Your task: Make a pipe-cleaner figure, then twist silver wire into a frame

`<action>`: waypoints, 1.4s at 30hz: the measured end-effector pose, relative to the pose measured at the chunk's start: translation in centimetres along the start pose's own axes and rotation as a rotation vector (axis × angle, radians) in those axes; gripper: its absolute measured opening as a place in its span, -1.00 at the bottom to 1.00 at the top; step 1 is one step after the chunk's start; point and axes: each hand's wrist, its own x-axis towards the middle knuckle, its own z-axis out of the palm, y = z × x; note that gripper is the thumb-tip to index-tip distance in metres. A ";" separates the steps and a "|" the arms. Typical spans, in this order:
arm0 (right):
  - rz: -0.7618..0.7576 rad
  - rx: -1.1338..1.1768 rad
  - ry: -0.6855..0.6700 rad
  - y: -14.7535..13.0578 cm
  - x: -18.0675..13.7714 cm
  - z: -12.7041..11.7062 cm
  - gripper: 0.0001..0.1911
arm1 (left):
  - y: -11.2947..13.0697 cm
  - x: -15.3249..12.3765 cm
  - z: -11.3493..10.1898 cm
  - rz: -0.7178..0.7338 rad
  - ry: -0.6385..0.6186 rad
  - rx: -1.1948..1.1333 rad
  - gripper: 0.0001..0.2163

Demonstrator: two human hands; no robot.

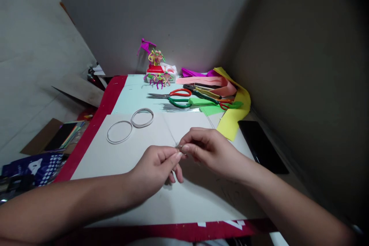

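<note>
My left hand [154, 171] and my right hand [206, 150] meet above a white sheet [144, 142]. Their fingertips pinch a small, thin silvery piece [181, 149], probably wire, though the fingers hide most of it. Farther left on the sheet lie two thin silvery wire rings [119, 132] [142, 118], side by side and almost touching. Neither hand touches them.
Beyond the sheet lie red-handled scissors [180, 92], green-handled scissors [179, 102], coloured paper [233, 117] and pipe-cleaner figures [155, 67]. A black phone [261, 147] sits to the right. Red-edged board [95, 123] ends near cardboard and a blue bag [34, 167]. Walls rise behind and right.
</note>
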 end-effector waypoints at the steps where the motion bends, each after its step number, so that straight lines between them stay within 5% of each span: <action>1: 0.018 0.006 -0.049 0.0 0.0 -0.2 -0.87 | 0.0 0.0 0.0 -0.009 -0.007 0.027 -0.70; 3: 0.033 0.017 -0.053 0.0 -0.1 -0.1 -0.86 | 0.0 -0.1 0.1 -0.019 -0.011 0.054 -0.74; 12: -0.079 -0.059 0.317 0.5 0.0 2.7 -0.85 | -0.4 0.1 -0.1 0.167 0.112 0.121 -0.66; 26: -0.200 -0.123 0.400 0.9 0.2 3.7 -0.84 | -1.7 0.5 0.5 0.344 0.219 0.200 -0.73; 32: -0.161 -0.104 0.436 1.0 0.6 2.6 -0.86 | -0.6 1.0 0.0 0.187 0.157 0.075 -0.67; 35: -0.033 0.068 0.362 1.0 0.7 1.4 -0.88 | 0.2 0.8 -0.3 0.077 0.110 -0.032 -0.66; 38: 0.090 0.324 0.090 1.3 0.8 0.4 -0.86 | 0.7 0.5 -0.4 0.039 0.103 -0.106 -0.70; 42: 0.115 0.360 -0.051 1.8 0.8 -0.2 -0.78 | 1.1 0.4 -0.7 0.049 0.108 0.008 -0.67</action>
